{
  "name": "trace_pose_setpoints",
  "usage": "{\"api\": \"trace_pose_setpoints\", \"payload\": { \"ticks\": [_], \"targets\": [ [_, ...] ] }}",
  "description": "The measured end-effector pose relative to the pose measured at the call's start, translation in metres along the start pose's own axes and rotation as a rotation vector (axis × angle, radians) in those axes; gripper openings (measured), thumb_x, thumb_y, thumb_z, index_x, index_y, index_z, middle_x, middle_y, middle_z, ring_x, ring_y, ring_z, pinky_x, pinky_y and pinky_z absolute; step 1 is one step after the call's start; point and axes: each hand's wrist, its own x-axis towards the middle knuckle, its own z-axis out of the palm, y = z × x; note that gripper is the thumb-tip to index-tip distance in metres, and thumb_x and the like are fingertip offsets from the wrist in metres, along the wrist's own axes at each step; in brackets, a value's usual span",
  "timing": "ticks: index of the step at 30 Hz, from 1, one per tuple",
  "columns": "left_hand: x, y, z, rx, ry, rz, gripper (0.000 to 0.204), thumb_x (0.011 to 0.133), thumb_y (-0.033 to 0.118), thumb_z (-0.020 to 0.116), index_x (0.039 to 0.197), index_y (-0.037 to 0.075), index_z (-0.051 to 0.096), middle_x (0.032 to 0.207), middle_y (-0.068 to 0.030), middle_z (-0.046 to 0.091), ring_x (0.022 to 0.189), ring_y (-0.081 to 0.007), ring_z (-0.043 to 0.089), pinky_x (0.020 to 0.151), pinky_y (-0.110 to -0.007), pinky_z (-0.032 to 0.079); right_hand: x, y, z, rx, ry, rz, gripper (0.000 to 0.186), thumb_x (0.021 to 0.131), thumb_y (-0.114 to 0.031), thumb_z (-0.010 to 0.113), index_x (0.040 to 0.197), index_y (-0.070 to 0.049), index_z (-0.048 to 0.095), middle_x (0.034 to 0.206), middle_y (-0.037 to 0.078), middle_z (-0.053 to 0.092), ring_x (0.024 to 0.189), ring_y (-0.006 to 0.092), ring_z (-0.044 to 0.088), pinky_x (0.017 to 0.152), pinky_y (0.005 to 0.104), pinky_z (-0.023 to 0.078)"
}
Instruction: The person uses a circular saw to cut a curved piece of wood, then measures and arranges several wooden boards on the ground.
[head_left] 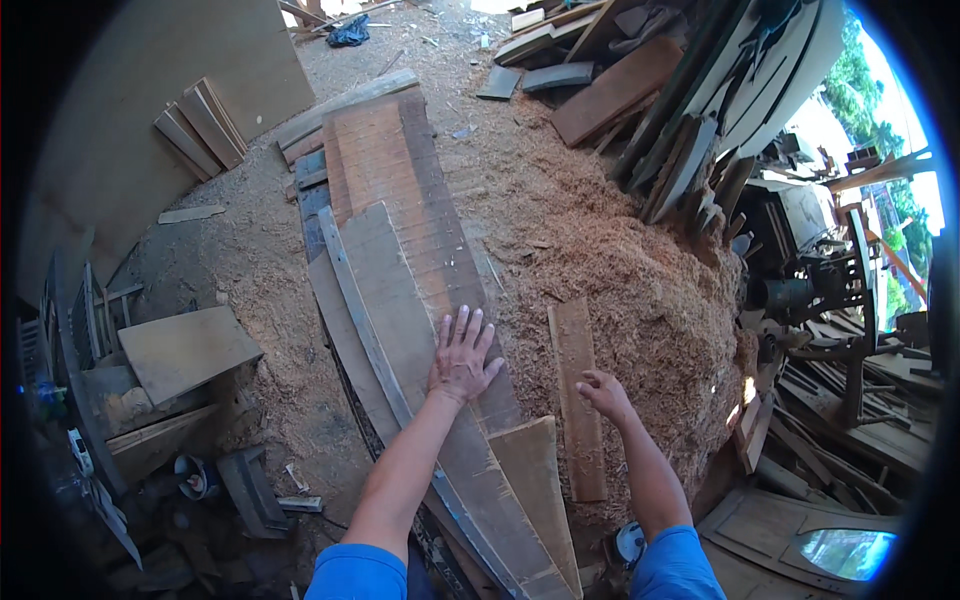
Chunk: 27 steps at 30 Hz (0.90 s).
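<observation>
My left hand (pixel 464 358) lies flat on a long grey-brown board (pixel 385 285), its fingers spread near the board's right edge. This board rests on a stack of planks, with a wider reddish-brown plank (pixel 385 160) reaching out beyond its far end. A narrow strip of wood (pixel 365 310) runs along its left side. To the right, my right hand (pixel 607 396) hovers over or beside a short plank (pixel 576 400) on the sawdust. Its fingers are loosely bent and apart, with nothing visible in them. A tapering board piece (pixel 530 470) sits between the stack and the short plank.
A large sawdust heap (pixel 650 330) rises at the right. Beyond it lean dark slabs and offcuts (pixel 680 170). A panel with a glass oval (pixel 800 540) lies at the lower right. On the left are a square board (pixel 187 365) and a bucket (pixel 195 477).
</observation>
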Motion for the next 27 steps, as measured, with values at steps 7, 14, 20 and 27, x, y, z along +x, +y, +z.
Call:
{"api": "trace_pose_setpoints", "payload": {
  "ticks": [7, 14, 20, 27],
  "targets": [
    [-0.008, 0.003, 0.028, 0.088, 0.033, 0.037, 0.062, 0.089, 0.047, 0.063, 0.138, 0.010, 0.055, 0.151, -0.0139, 0.043, 0.146, -0.0337, 0.030, 0.123, -0.050, 0.017, -0.276, 0.173, 0.157, 0.418, -0.078, 0.377, 0.044, 0.100, -0.031, 0.059, 0.130, 0.001, 0.060, 0.113, 0.015, 0.070, 0.099, 0.0210, 0.067, 0.086, 0.0320, 0.053],
    [-0.033, -0.008, 0.004, 0.091, 0.449, 0.063, 0.052, 0.094, 0.043, 0.062, 0.132, 0.007, 0.055, 0.141, -0.0182, 0.049, 0.136, -0.0321, 0.042, 0.116, -0.051, 0.029, -0.471, 0.230, 0.206, 0.357, 0.296, 0.356, 0.051, 0.098, -0.041, 0.056, 0.130, -0.001, 0.062, 0.122, 0.019, 0.067, 0.121, 0.0272, 0.060, 0.105, 0.0364, 0.043],
    [-0.190, 0.072, 0.014, -0.250, 0.419, -0.826, 0.070, 0.097, 0.036, 0.063, 0.140, -0.012, 0.037, 0.137, -0.0286, 0.042, 0.131, -0.0431, 0.043, 0.110, -0.051, 0.037, -0.471, 0.271, 0.186, 0.311, 0.030, 0.451, 0.044, 0.091, -0.041, 0.066, 0.114, -0.003, 0.068, 0.119, 0.018, 0.066, 0.111, 0.0368, 0.061, 0.094, 0.0416, 0.048],
    [-0.246, 0.109, 0.026, -0.182, 0.161, -0.948, 0.097, 0.083, 0.047, 0.076, 0.144, -0.014, 0.031, 0.139, -0.0328, 0.035, 0.127, -0.0442, 0.043, 0.107, -0.049, 0.041, -0.464, 0.284, 0.191, 0.409, 0.129, 0.289, 0.038, 0.090, -0.039, 0.068, 0.102, -0.003, 0.071, 0.099, 0.016, 0.066, 0.098, 0.0341, 0.063, 0.089, 0.0414, 0.048]
  ]
}}
